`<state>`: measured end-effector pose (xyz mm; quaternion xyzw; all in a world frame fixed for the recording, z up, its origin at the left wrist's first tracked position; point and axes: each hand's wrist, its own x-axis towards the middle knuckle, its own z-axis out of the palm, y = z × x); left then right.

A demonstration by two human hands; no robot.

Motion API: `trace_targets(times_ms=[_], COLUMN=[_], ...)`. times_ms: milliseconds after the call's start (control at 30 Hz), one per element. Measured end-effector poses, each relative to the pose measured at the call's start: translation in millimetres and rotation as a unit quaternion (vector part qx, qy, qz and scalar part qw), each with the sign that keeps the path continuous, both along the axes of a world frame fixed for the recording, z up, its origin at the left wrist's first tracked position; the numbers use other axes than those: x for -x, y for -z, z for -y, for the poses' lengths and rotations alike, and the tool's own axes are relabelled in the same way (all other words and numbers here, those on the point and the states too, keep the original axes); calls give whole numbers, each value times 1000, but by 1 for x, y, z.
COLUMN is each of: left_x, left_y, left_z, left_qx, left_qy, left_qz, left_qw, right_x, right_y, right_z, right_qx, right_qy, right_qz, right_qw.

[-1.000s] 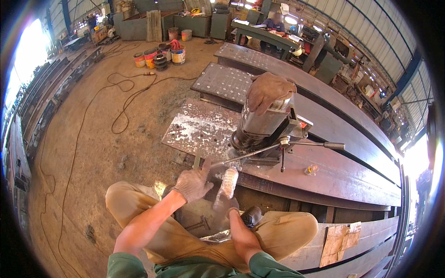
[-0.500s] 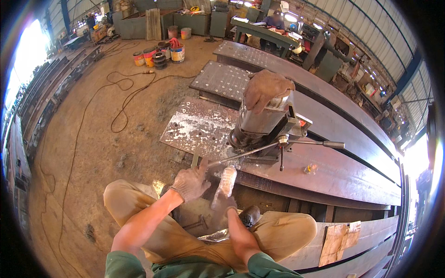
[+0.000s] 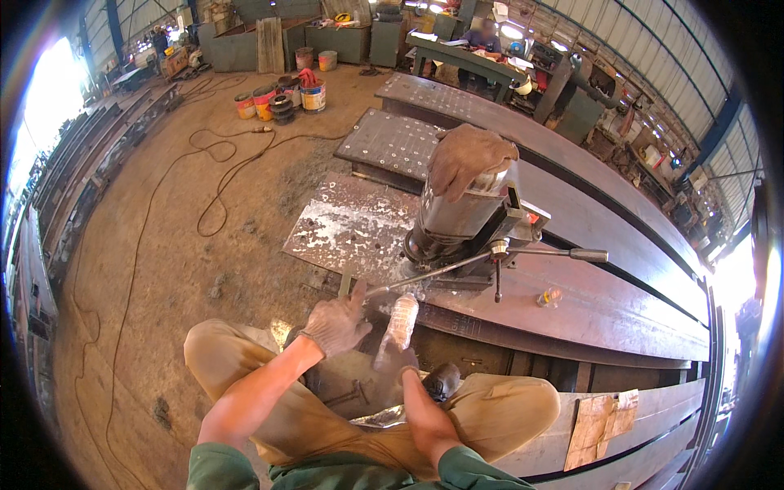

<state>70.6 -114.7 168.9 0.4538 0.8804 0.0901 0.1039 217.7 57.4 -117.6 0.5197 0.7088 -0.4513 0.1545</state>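
The right grip (image 3: 398, 358) seemingly holds a bottle (image 3: 402, 317).

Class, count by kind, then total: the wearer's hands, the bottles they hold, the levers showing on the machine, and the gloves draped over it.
Hands: left hand, right hand: 2
Clear plastic bottle: 1
Levers: 3
Draped brown glove: 1
Total: 7
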Motion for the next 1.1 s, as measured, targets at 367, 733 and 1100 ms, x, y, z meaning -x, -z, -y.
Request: trace_targets(times_ms=[367, 733, 1100], left_x=[1, 1, 0], left_y=[1, 6, -9], left_z=[-6, 0, -1], left_qx=[4, -32, 50], left_qy=[2, 0, -26], left_qz=[20, 8, 50], left_qw=[1000, 999, 997], right_x=[-3, -3, 0], right_y=[28, 3, -16], right_z=[-7, -3, 7], right_qx=[-17, 1, -13], right_qy=[-30, -27, 0], right_qz=[-35, -27, -1], right_qw=[999, 999, 1000])
